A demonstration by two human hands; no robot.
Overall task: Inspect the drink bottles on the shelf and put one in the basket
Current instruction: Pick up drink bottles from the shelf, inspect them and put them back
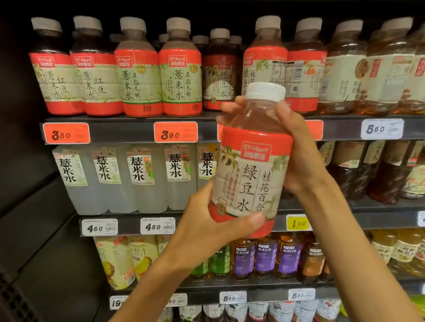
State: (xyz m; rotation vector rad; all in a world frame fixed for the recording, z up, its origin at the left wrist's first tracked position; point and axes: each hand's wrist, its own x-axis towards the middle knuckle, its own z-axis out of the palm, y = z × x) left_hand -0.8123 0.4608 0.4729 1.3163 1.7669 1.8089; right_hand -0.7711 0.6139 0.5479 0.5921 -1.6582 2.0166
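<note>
**Hands clasp one bottle before the shelves**

Left hand grips the bottom of the held bottle, thumb pressed across the red band at its base; the fingers behind are hidden. That bottle stands upright in the air in front of the shelf, white cap up, label facing the camera. Right hand wraps the shoulder and upper label from the far side, fingertips showing to the left of the neck just below the cap. Behind them, red-labelled bottles line the top row, partly blocked by the held one. Pale bottles fill the row below. Price tags are blurred, and the lowest rows are cut off at the frame edge.
</note>
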